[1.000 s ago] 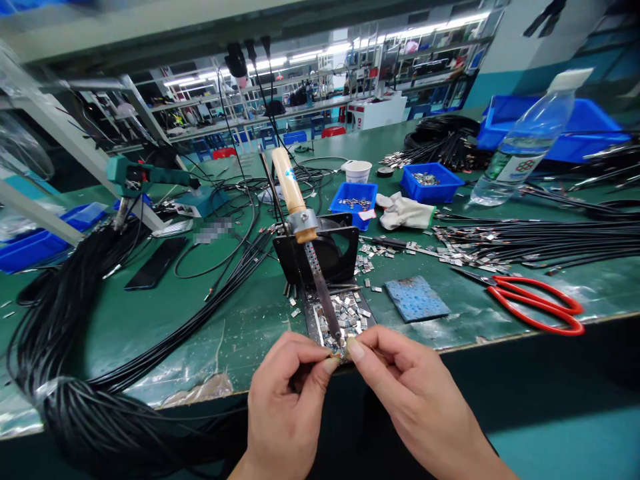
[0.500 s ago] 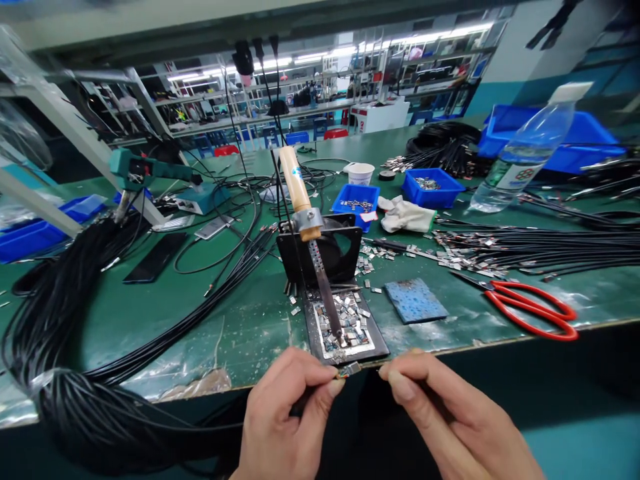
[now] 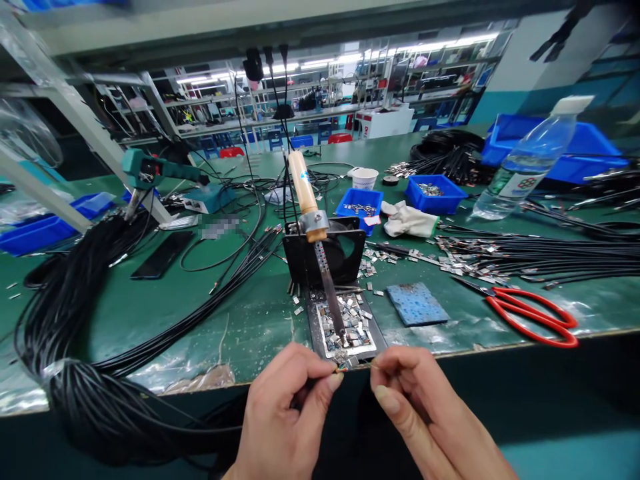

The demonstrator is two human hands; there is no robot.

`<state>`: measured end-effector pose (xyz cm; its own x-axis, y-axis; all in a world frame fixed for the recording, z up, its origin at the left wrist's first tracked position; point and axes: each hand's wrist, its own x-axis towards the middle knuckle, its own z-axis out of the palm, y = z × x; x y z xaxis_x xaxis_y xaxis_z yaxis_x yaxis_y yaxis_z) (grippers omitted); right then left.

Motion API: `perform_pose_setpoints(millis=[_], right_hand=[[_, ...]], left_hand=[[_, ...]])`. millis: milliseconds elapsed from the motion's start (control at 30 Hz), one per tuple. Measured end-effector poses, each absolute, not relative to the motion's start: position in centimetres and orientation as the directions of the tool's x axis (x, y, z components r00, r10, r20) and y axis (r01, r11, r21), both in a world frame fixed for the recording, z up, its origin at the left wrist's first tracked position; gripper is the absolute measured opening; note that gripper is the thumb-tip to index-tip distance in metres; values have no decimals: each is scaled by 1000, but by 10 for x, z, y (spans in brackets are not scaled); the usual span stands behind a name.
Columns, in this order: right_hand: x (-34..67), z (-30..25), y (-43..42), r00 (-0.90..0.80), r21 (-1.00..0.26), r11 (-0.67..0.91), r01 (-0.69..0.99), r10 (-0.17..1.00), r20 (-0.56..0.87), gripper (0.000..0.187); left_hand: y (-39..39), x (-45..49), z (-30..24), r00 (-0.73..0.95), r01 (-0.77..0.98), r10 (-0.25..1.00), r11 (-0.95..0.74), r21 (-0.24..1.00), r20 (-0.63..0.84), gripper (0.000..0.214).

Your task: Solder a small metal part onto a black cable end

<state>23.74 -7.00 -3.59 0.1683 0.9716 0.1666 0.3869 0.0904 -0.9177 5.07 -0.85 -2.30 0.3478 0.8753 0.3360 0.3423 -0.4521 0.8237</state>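
My left hand (image 3: pixel 285 413) pinches the end of a black cable with a small connector (image 3: pixel 345 365) at its tip, just in front of the bench edge. My right hand (image 3: pixel 420 413) is closed in a pinch beside it, fingertips near a thin wire (image 3: pixel 374 365); what it holds is too small to name. Right above both hands a wooden-handled soldering iron (image 3: pixel 315 247) leans down from a black stand (image 3: pixel 325 257), its tip over a dark tray (image 3: pixel 345 327) strewn with several small metal pieces.
A thick bundle of black cables (image 3: pixel 75 320) loops at the left. Red scissors (image 3: pixel 535 313), a blue sponge pad (image 3: pixel 417 303), more cables with metal ends (image 3: pixel 525 253), blue bins (image 3: pixel 433 192), a white glove (image 3: pixel 410 221), a paper cup (image 3: pixel 364 177) and a water bottle (image 3: pixel 530 160) sit to the right.
My hands came back from the iron's tip toward the bench edge and separated, then drew a little closer again. The camera view shifted slightly.
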Motion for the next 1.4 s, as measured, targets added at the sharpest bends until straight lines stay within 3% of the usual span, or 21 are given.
perform_pose_setpoints(millis=[100,300,467,900,1400], right_hand=[[240,-35,-69,179,-903,94,420,967,184,19],[245,-31,-63,105,-840,308,447,915,391,10],[243,-28,-57,90,-812,370,451,887,454,15],[234,-30,-52,128,-864,328,383,907,401,12],[232,-36,-51,129,-876,348,334,904,408,18]], left_hand=[[-8,51,-23,346,342,885,-429,836,312,13],[-5,53,-20,365,351,875,-445,824,317,13],[-4,52,-19,390,355,855,-482,801,342,13],[-1,54,-24,355,347,863,-478,807,359,15],[1,58,-30,317,325,814,-576,750,487,16]])
